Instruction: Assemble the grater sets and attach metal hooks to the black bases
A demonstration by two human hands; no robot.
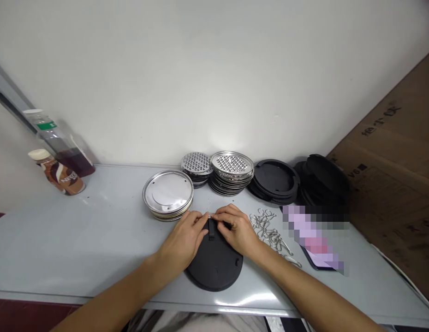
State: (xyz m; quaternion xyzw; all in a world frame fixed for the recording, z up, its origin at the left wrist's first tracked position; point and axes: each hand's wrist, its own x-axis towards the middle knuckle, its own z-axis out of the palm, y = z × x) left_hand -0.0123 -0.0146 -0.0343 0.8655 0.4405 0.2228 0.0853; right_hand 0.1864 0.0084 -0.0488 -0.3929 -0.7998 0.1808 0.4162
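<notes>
While left hand and right hand, fingers bent, touch a round black plastic-looking disc — grip indiscernible — looped silver wire pieces lie nearby on the grey tabletop.

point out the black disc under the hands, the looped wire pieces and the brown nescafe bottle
Black disc [215,263]: head view, on its flat upper face
Looped wire pieces [274,237]: head view, mid-pile
Brown Nescafe bottle [64,175]: head view, on its printed side
</notes>
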